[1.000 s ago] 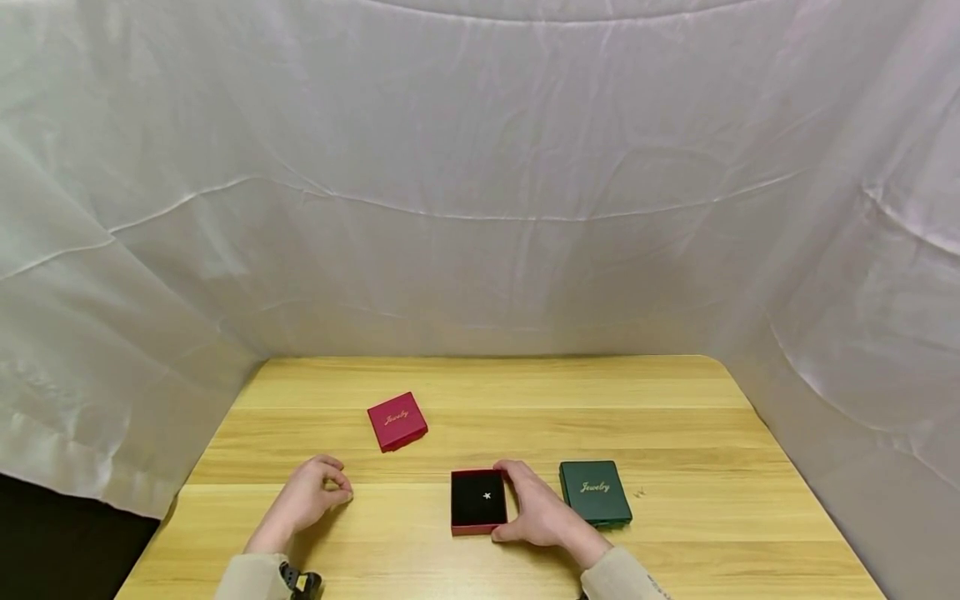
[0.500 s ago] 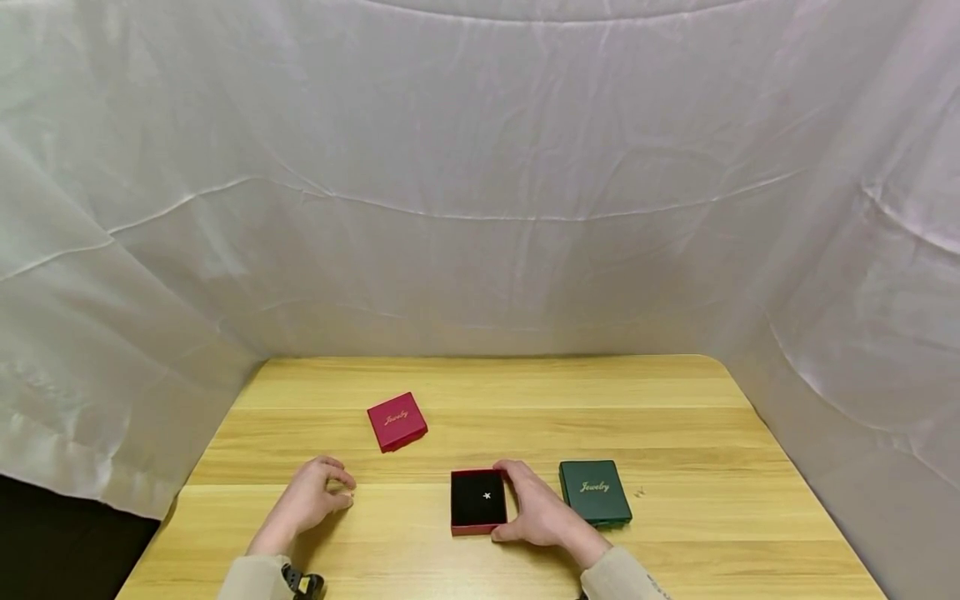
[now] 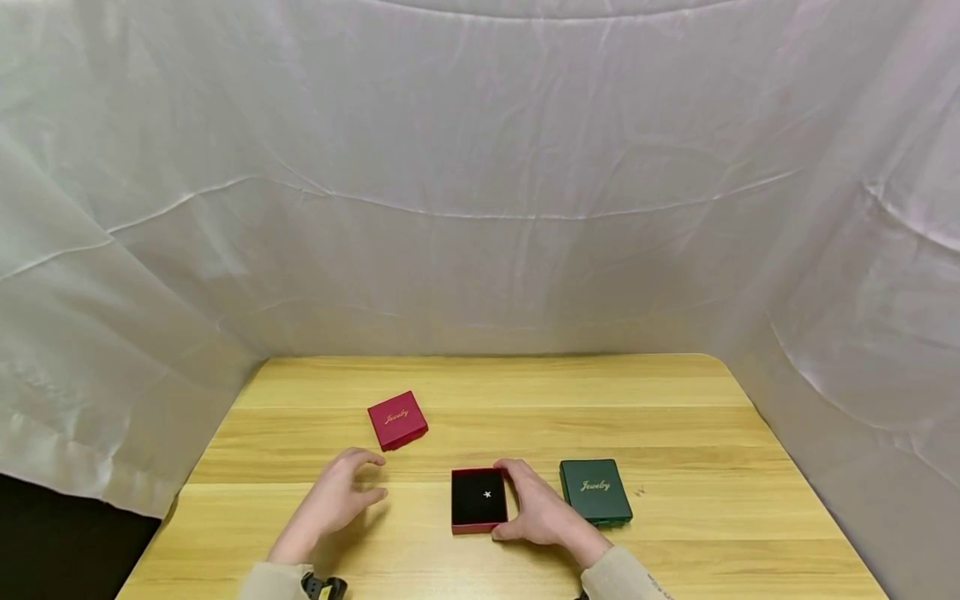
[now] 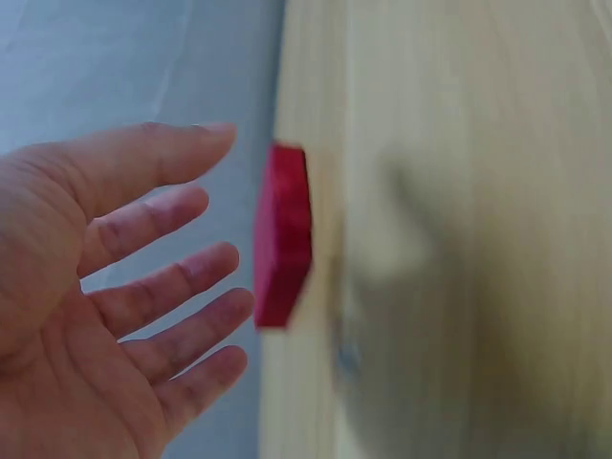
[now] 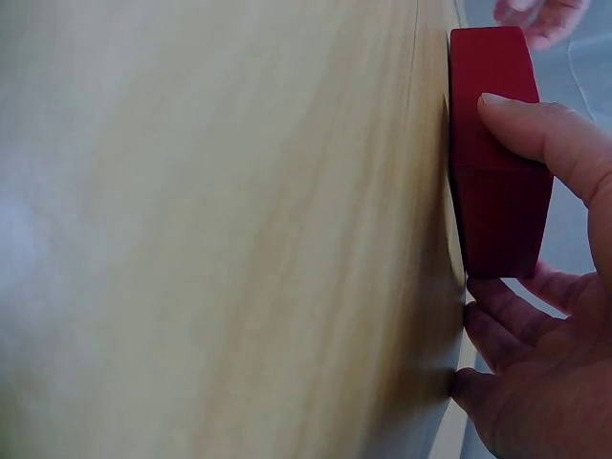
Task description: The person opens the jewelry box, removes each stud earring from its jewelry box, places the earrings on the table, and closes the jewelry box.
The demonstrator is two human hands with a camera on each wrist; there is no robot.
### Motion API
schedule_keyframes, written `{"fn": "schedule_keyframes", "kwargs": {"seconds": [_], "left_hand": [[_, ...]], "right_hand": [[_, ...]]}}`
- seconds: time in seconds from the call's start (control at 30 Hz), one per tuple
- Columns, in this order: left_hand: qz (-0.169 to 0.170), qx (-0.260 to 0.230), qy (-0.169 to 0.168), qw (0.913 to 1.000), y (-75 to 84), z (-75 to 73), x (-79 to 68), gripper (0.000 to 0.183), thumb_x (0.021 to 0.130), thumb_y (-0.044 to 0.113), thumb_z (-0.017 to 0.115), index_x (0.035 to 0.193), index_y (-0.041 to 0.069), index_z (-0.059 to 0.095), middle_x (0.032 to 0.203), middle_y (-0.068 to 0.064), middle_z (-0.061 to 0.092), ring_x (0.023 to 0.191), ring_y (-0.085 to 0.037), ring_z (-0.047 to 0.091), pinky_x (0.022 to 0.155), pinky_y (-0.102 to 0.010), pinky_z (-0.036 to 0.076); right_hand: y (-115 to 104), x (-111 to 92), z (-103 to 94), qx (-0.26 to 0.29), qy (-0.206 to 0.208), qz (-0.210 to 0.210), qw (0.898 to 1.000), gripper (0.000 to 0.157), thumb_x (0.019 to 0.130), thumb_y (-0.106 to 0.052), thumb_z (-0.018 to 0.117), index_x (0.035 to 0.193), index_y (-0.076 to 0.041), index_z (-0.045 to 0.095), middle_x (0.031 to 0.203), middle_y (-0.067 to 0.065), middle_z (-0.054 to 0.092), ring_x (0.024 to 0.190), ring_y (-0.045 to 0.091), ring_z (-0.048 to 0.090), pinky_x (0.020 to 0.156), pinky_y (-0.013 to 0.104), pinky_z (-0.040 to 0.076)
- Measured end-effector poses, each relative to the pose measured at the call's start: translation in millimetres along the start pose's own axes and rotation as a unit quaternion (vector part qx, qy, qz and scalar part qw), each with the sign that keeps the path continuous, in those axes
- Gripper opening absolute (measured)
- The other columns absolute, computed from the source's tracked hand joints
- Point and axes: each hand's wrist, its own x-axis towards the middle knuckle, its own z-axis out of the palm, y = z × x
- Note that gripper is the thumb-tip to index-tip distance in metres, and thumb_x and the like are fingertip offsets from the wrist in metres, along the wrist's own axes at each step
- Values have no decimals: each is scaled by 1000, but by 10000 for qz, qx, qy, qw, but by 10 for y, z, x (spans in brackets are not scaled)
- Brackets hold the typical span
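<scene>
My right hand (image 3: 542, 507) grips the right side of an open red jewelry box base (image 3: 480, 528), thumb on the near side and fingers at the far corner. Inside, a black insert (image 3: 468, 492) bears a small silver star-shaped piece (image 3: 487, 494). In the right wrist view the thumb presses the red box's wall (image 5: 492, 67). Left of the box, my left hand (image 3: 341, 496) hovers over the table with thumb and fingers spread, nothing between them. The red lid marked "Jewelry" (image 3: 397, 419) lies just beyond it; the left wrist view shows the lid's edge (image 4: 285, 239) past the fingertips.
A closed-looking green "Jewelry" box (image 3: 596, 492) lies right of my right hand. Tiny thin bits (image 3: 639, 492) lie beside it. A small blurred shiny spot (image 4: 348, 359) shows on the wooden table (image 3: 562, 392). White cloth (image 3: 480, 250) hangs behind and at both sides.
My left hand has moved right, toward the red box, and its pinched thumb and fingers have spread apart. My right hand and the box have stayed in place.
</scene>
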Motion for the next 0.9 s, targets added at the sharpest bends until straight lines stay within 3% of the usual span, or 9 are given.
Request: {"fn": "schedule_keyframes", "kwargs": {"seconds": [0.27,0.4,0.6,0.73,0.9], "left_hand": [[780,-371,-385,9955,417,236,110,29,73,17,75,100,14,64,109,0,54,105,-23,50,91,-45,39],[1088,-279,-566,9921,570,387,158,25,76,19,73,99,15,65,109,1,53,102,-22,50,87,-45,41],[1131,-296,-698,9907,700,584,213,19,77,20,72,95,13,67,110,-5,53,101,-22,50,86,-44,42],[1120,-367,-732,9903,724,686,252,17,77,21,72,92,14,68,112,-10,53,102,-26,48,87,-47,40],[1002,-579,-746,9905,726,785,298,18,75,21,74,91,14,67,109,-7,53,101,-25,48,87,-47,40]], "right_hand": [[11,3,-5,-2,-5,-4,10000,88,57,-31,84,130,-10,39,124,2,45,112,18,43,96,41,36],[16,4,-6,52,-27,-25,10000,88,58,-31,84,130,-9,39,124,2,44,111,18,44,94,41,36],[21,-1,-2,73,-59,-84,9999,86,59,-33,83,129,-10,39,123,1,44,107,16,45,91,40,38],[31,4,0,76,-60,-103,9999,86,59,-33,83,129,-11,39,123,2,45,107,16,45,91,40,38],[36,3,-5,63,-50,-127,9999,86,59,-33,83,129,-11,39,122,1,45,107,15,45,92,40,38]]}}
